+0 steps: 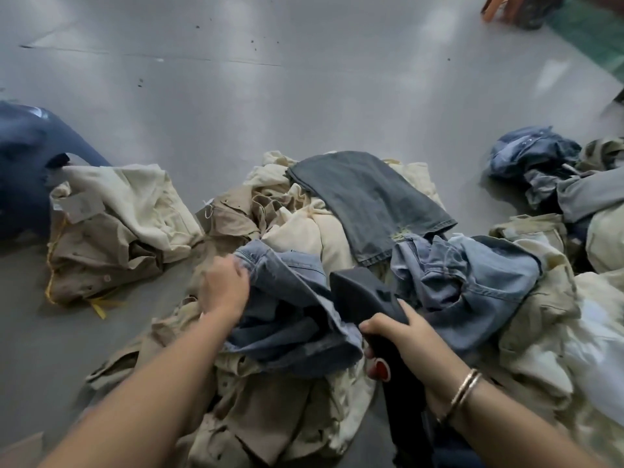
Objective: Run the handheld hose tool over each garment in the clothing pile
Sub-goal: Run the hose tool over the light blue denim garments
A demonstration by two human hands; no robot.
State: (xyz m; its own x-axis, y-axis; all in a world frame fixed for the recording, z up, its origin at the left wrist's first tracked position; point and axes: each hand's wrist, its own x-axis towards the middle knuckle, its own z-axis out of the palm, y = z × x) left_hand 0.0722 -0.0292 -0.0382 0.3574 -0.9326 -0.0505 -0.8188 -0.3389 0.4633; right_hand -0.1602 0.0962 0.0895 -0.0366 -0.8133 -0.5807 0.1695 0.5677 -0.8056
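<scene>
so the left hand [224,287] has its fingers curled into the edge of the blue jeans [287,309], bunching the denim up at the front of the pile [304,224]. right hand [401,336] is wrapped round the handle of the black tool [363,293], thumb side near the red button [381,369], so both hands are grasping something, neither's loose.

the bit that matters: the tool's wide head points up and left from the right hand, away from the body, and it sits right against the jeans, just right of where the left hand is holding. the tool's long axis runs from bottom right to the head, and the jeans stretch across it, left to right. so i'd guess the next pass goes sideways along the denim toward the left hand, which is there to keep the cloth taut.

the grey jeans [368,201] lie further back on top of the beige stuff, untouched by either hand. floor [270,96] is grey and shiny.
</scene>
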